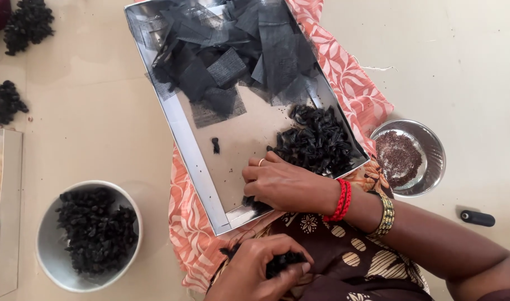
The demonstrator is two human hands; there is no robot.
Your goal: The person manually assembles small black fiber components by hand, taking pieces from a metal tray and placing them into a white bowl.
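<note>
A metal tray (pixel 196 161) lies tilted across my lap on an orange patterned cloth (pixel 350 83). Its far end holds a heap of black net squares (pixel 227 50); near my hand is a heap of small black bundles (pixel 316 142), and one bundle (pixel 215 145) lies alone. My right hand (pixel 283 184), with a ring and red bangles, rests knuckles-up at the tray's near corner, its fingers curled over a black net piece (pixel 258 206). Below the tray, my left hand (pixel 255 270) is closed around a black bundle (pixel 285 261).
A round bowl (pixel 49 251) full of black bundles sits on the floor at the left. A steel bowl (pixel 430 150) of brown seeds stands to the right, with a small black cylinder (pixel 478 218) nearby. More black heaps (pixel 27 22) (pixel 4 103) and a flat box (pixel 10 212) lie far left.
</note>
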